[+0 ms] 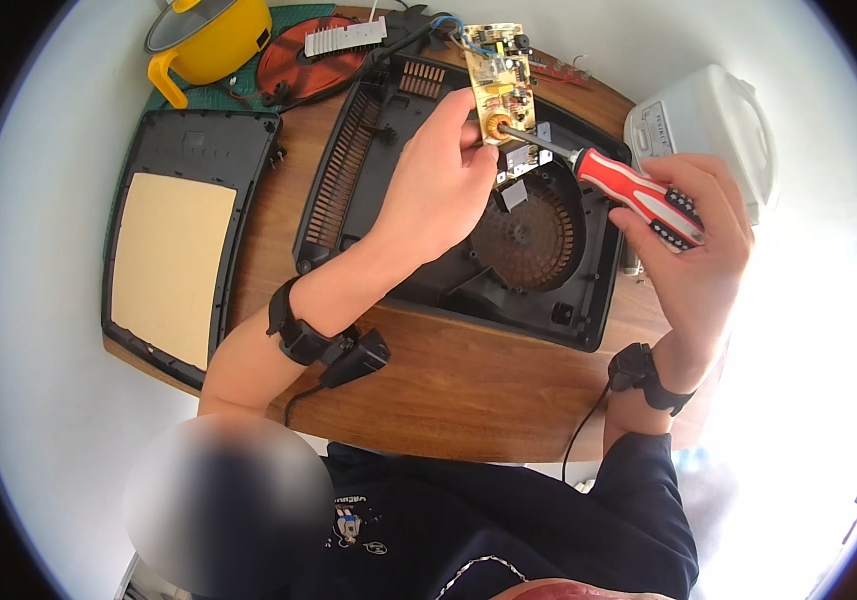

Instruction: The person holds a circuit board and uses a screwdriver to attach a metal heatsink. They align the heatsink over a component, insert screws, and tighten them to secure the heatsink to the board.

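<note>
Head view: the left hand [444, 185] pinches the lower end of a yellow circuit board [500, 68], holding it upright over the open black appliance housing [369, 170] on the wooden counter [449, 390]. The right hand [694, 250] is clenched around the red-handled screwdriver [639, 195], whose tip meets the copper coil at the board's lower end. A detached black panel [184, 150] lies to the left, a yellow pot [214, 40] behind it.
</note>
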### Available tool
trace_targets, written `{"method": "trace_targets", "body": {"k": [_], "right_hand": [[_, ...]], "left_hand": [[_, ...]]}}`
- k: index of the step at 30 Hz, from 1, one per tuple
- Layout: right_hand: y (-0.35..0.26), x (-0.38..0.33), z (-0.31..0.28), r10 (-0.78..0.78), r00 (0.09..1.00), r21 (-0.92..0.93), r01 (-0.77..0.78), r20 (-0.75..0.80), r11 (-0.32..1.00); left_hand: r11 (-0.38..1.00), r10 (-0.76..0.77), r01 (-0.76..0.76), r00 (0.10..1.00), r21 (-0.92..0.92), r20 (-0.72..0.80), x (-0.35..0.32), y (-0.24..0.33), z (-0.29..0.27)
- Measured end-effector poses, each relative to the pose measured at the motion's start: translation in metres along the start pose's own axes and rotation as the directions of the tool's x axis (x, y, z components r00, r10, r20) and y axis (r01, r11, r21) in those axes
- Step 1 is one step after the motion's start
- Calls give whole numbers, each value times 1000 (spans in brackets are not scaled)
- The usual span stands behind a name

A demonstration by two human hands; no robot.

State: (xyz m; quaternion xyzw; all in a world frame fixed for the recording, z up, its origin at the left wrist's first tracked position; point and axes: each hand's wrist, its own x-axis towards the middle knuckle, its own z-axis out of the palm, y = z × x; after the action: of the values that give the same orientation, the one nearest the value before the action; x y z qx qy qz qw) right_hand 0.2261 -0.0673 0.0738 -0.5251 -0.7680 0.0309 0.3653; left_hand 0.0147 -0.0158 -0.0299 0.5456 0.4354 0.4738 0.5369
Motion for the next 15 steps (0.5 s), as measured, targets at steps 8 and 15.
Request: {"method": "trace_targets", "body": {"k": [8, 15], "right_hand": [[4, -1, -4, -30, 1000, -32, 30, 2, 999], [2, 1, -4, 11, 1000, -37, -12, -13, 999]], "left_hand": [[1000, 19, -18, 1000, -15, 5, 1, -2, 3], [1000, 22, -22, 1000, -19, -4, 1, 0, 1]]}}
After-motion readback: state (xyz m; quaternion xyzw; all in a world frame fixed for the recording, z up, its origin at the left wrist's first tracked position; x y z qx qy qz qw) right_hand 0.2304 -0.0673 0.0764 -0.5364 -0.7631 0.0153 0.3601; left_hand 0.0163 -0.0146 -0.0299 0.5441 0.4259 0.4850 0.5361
